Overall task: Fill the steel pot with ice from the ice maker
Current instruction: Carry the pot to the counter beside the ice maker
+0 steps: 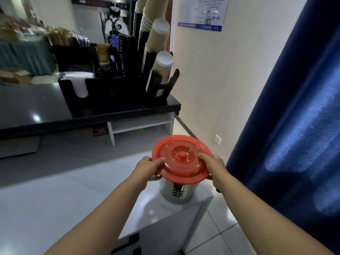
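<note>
I am clamping my left hand [149,168] and right hand [214,167] on opposite edges of the lid [182,160]; the steel pot [177,193] is standing directly beneath, at the countertop [110,196] corner.

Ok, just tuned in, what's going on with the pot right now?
The steel pot stands on a white unit with the red lid tilted over its mouth. The person's left hand grips the lid's left edge and the right hand grips its right edge. The lid hides the pot's inside.
</note>
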Available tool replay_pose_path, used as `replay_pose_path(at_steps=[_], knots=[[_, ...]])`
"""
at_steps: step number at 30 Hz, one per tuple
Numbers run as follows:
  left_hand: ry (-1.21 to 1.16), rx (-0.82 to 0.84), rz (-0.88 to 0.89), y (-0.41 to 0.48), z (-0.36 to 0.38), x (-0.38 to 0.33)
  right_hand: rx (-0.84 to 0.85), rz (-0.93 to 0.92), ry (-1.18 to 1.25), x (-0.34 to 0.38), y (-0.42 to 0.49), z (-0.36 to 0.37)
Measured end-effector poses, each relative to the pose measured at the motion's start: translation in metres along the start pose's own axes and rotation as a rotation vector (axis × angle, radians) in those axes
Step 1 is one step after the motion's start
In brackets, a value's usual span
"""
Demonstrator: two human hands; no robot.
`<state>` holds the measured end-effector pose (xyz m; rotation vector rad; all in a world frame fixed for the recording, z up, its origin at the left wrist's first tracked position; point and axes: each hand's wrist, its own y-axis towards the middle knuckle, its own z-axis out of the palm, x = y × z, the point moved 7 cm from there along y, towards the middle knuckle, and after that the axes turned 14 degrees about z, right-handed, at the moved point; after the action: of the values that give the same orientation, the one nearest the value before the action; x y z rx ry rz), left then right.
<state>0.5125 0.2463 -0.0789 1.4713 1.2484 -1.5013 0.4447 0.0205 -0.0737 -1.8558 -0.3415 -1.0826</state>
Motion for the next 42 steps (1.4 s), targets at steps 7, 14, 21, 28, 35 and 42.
replay_pose_path(at_steps=[7,14,21,28,35,42], knots=[[-0.054,-0.208,0.016,-0.03,-0.014,-0.005,0.106,-0.082,-0.077,0.012,-0.006,0.016],[-0.065,-0.383,0.029,-0.07,-0.059,0.002,0.273,-0.123,-0.128,0.012,-0.031,0.066],[-0.104,-0.568,0.033,-0.124,-0.112,0.019,0.406,-0.155,-0.212,-0.005,-0.059,0.131],[-0.145,-0.781,0.039,-0.184,-0.176,0.041,0.529,-0.184,-0.303,-0.025,-0.102,0.205],[-0.191,-0.951,0.041,-0.247,-0.252,0.061,0.653,-0.213,-0.384,-0.048,-0.166,0.285],[-0.238,-1.099,0.021,-0.334,-0.349,0.084,0.748,-0.251,-0.447,-0.083,-0.262,0.379]])
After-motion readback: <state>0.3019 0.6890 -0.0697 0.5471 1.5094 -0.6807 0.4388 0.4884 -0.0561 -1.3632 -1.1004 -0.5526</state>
